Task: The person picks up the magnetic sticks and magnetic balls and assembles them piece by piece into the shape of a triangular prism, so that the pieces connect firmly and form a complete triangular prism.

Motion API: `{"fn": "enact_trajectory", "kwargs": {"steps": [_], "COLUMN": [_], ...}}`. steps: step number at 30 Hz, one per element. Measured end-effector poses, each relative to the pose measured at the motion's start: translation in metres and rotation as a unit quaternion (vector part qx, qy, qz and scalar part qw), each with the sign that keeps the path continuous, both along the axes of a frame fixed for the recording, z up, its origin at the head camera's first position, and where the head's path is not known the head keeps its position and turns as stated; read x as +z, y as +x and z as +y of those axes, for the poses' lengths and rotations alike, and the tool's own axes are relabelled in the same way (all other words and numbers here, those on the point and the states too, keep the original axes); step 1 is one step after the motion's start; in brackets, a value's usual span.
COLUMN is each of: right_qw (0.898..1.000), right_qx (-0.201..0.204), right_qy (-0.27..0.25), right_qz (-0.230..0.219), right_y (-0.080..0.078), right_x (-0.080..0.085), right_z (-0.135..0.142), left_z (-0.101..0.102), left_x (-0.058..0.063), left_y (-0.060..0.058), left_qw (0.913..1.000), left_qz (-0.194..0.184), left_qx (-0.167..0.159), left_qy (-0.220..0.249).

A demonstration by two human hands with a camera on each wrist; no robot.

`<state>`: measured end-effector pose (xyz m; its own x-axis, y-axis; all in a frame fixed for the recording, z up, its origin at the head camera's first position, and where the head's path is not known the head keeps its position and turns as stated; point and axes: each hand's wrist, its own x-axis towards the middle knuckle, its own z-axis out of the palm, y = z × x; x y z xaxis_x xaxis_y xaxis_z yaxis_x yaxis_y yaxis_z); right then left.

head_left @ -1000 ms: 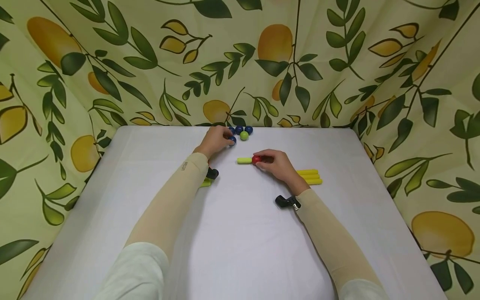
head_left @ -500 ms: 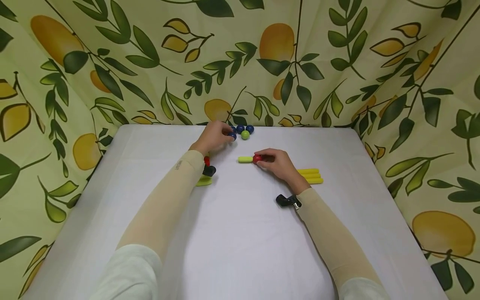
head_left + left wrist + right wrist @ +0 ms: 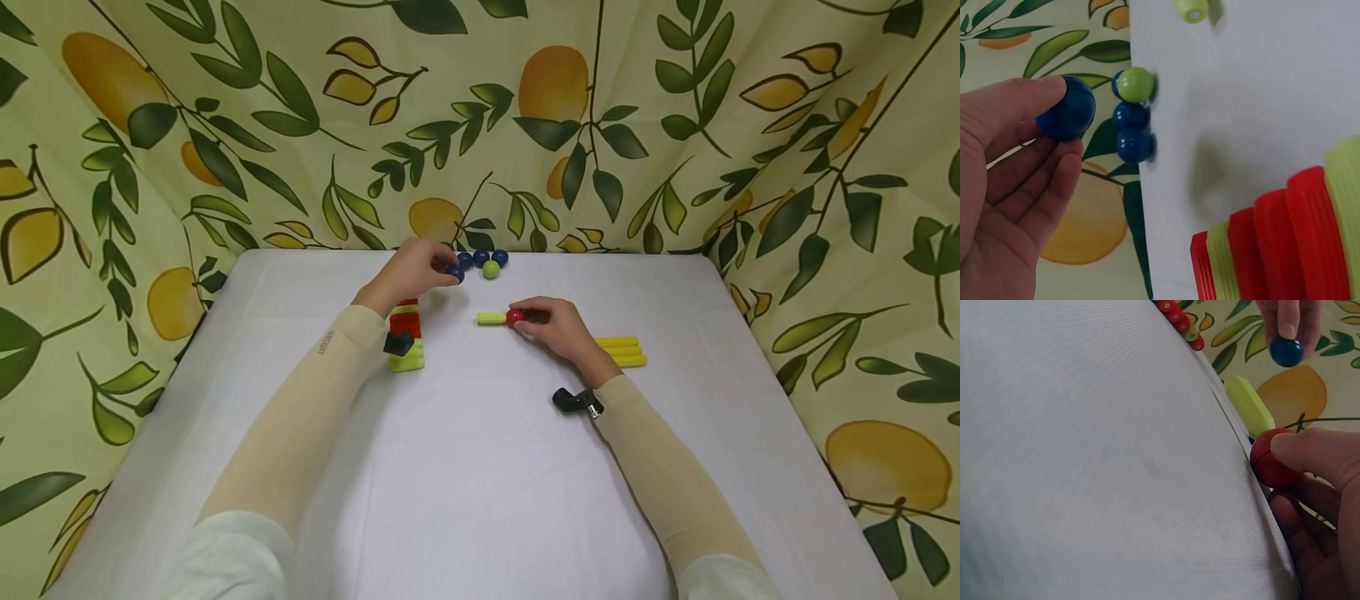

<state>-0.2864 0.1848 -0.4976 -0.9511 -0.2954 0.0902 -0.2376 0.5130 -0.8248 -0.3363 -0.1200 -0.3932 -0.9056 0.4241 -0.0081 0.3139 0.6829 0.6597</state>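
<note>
My left hand [image 3: 420,268] pinches a blue ball [image 3: 1067,109] between thumb and fingers, held above the table near its far edge. Just right of it lie several more blue balls [image 3: 481,258] and one light green ball [image 3: 491,269]. My right hand [image 3: 553,325] grips a red ball [image 3: 1274,458] between thumb and fingers. A short light green stick [image 3: 491,318] is joined end-on to that red ball and points left, towards the middle of the table.
Below my left wrist lies a row of red and light green sticks [image 3: 1275,240]. Several long yellow sticks [image 3: 622,352] lie beside my right wrist. A patterned curtain [image 3: 480,125] rises behind the white table [image 3: 480,467].
My left hand has drawn left, away from the other balls, taking the blue ball with it. The stick row under the left wrist shows more. My right hand stays in place.
</note>
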Motion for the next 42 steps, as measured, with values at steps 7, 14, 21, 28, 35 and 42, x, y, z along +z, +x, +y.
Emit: {"fn": "enact_trajectory", "kwargs": {"steps": [7, 14, 21, 28, 35, 42], "right_qw": [1.0, 1.0, 1.0, 1.0, 1.0, 1.0], "right_qx": [0.0, -0.001, -0.001, -0.002, -0.007, -0.007], "right_qy": [-0.001, 0.001, -0.001, 0.002, 0.006, 0.009], "right_qz": [0.001, -0.001, -0.003, -0.001, -0.013, -0.019], "right_y": [0.0, 0.001, 0.001, -0.001, 0.0, 0.0], "right_x": [0.001, 0.001, 0.002, 0.001, 0.001, 0.002], "right_z": [0.0, 0.0, -0.001, 0.0, -0.001, -0.002], "left_z": [-0.003, 0.0, 0.006, 0.016, 0.023, 0.025], "left_x": [-0.01, -0.023, -0.035, -0.039, -0.043, -0.043], "left_y": [0.009, 0.013, 0.016, 0.02, 0.02, 0.021], "left_qw": [0.9994, 0.9984, 0.997, 0.9961, 0.9958, 0.9958], "left_qz": [-0.023, -0.036, -0.036, -0.038, -0.037, -0.035], "left_qx": [-0.015, -0.029, -0.048, -0.057, -0.058, -0.058], "left_qy": [-0.02, -0.032, -0.05, -0.055, -0.06, -0.062]}}
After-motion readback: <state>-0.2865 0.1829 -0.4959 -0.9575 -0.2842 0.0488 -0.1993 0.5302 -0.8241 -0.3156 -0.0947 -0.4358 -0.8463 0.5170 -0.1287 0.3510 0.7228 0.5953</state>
